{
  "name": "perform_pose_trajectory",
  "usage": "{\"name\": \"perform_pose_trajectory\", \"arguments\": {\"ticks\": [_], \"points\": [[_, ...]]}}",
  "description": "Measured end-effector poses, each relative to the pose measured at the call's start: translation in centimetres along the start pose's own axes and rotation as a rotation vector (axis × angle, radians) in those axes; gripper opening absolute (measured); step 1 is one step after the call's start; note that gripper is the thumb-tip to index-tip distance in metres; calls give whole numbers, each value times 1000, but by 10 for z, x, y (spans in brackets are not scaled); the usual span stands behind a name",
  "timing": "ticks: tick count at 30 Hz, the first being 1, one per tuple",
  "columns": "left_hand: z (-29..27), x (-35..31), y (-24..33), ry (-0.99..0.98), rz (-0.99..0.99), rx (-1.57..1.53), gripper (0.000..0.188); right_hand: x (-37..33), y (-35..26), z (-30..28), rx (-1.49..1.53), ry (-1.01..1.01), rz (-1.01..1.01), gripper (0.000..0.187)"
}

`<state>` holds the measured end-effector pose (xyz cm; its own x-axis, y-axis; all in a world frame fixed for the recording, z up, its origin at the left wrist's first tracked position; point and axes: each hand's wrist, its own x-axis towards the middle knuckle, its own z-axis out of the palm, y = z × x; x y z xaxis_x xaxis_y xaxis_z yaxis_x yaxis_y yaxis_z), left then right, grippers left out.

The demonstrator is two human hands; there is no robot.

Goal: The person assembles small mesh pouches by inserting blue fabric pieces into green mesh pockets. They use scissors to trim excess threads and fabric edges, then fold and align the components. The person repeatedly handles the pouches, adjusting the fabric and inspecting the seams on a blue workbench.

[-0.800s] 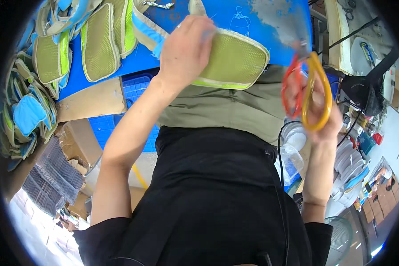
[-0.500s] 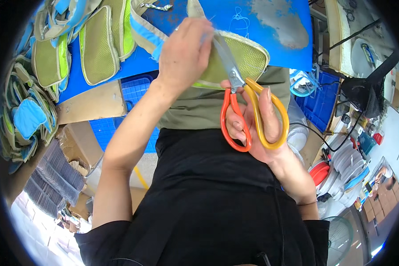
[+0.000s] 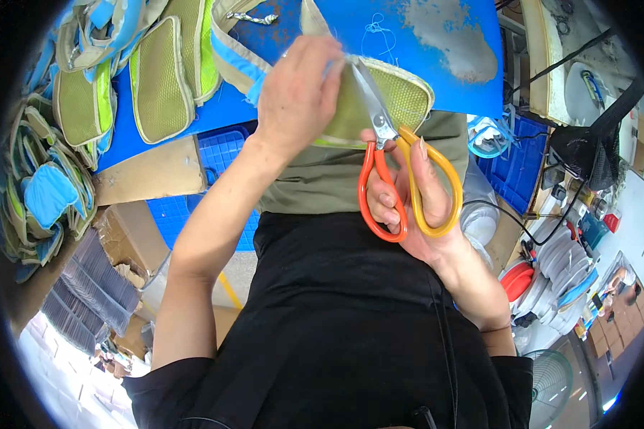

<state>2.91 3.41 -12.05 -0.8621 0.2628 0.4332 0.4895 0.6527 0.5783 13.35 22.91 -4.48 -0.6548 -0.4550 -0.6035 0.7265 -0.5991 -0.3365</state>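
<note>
I see left hand point(image 3: 297, 96) curled over left end of pad point(image 3: 408, 91), pinch unclear; right hand point(image 3: 433, 196) clamped on scissors point(image 3: 381, 125). Pad looks light, soft; I'd pinch bound rim point(image 3: 431, 99).

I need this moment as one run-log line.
left hand: at green mesh piece, grip unclear | right hand: holding scissors | blades: over that piece
</note>
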Motion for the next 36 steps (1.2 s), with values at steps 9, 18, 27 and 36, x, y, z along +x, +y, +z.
{"name": "perform_pose_trajectory", "arguments": {"ticks": [9,18,27,36], "points": [[-2,-1,2,-16,-19,-10,12,3,1,2,7,17,2,56],[-5,-4,0,-28,-44,-30,12,13,6,-4,-286,195,-364,48],[-3,-3,-3,11,-53,-59,8,-3,2,11,-128,-25,-64,54],[-3,-3,-2,15,-57,-51,7,6,1,11,-76,-19,-12,55]]}}
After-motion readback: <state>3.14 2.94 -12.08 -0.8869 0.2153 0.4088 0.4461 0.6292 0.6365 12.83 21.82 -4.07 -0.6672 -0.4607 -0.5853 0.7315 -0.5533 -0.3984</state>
